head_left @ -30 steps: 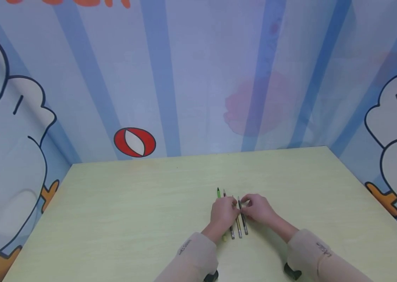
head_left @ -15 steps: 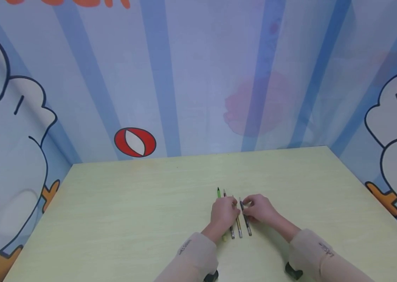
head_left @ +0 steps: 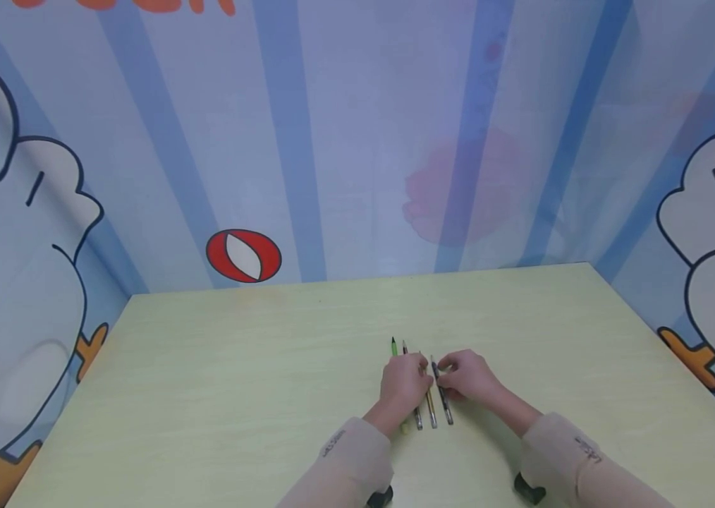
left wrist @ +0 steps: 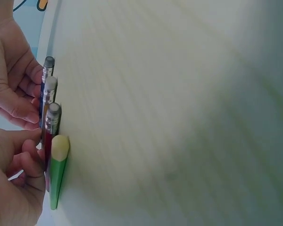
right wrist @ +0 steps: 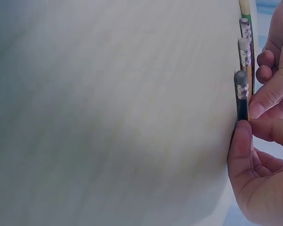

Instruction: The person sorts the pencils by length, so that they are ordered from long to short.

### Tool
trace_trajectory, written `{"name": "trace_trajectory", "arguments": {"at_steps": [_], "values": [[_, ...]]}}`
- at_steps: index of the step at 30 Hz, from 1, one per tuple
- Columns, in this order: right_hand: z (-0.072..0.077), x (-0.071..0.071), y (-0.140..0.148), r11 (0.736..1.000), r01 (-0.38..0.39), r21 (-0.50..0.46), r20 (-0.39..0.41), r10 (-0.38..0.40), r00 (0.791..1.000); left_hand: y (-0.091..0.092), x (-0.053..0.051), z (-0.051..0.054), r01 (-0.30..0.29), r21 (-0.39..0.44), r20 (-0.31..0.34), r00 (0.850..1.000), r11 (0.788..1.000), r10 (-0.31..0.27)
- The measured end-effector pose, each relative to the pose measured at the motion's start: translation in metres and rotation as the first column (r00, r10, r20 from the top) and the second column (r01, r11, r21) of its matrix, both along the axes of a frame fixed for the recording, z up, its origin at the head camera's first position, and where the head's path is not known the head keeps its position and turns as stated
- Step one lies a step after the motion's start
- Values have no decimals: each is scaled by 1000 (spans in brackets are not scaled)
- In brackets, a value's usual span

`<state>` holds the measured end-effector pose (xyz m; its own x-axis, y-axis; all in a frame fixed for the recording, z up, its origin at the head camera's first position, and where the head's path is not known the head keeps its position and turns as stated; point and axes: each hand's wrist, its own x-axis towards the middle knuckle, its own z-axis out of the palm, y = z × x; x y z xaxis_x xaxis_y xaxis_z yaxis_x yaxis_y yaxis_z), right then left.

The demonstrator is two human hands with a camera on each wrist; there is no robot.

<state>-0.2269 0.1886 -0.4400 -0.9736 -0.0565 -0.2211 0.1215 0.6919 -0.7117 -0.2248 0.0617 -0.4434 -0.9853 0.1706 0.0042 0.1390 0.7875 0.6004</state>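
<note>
Pencils lie side by side on the table, pointing away. My right hand pinches the rightmost one, a black pencil with a grey eraser, between thumb and fingers. To its left is a yellow pencil with a pale eraser; my left hand pinches this one. Beneath the left hand, partly hidden, are a dark red pencil with an eraser and a green pencil with a pale yellow end. A narrow gap separates black from yellow. Both hands nearly touch in the wrist views.
The pale wooden table stretches out on both sides of the hands. Behind it rises a blue striped backdrop with a red and white ball printed on it. Cartoon figures cover the side walls.
My right hand has shifted the black pencil slightly right, away from the yellow one, during the first half second. Since then both hands have stayed almost still.
</note>
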Motion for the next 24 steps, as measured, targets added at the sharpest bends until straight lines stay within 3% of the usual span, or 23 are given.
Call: {"name": "trace_trajectory", "arguments": {"at_steps": [8,12,18,24], "values": [[3,2,1,1000,-1,-31,-2,1,1000,-6,1,3,9,37,26,1000,999,-9],[7,7,6,999,-13,-43,-16,13,1000,-19,3,2,44,84,2,999,995,-45],[18,18,24,986,-77,-147,-12,76,997,-56,15,1,137,179,-40,990,974,-132],[37,28,47,940,-215,-264,9,225,974,-104,30,8,180,221,-13,983,959,-182]]}}
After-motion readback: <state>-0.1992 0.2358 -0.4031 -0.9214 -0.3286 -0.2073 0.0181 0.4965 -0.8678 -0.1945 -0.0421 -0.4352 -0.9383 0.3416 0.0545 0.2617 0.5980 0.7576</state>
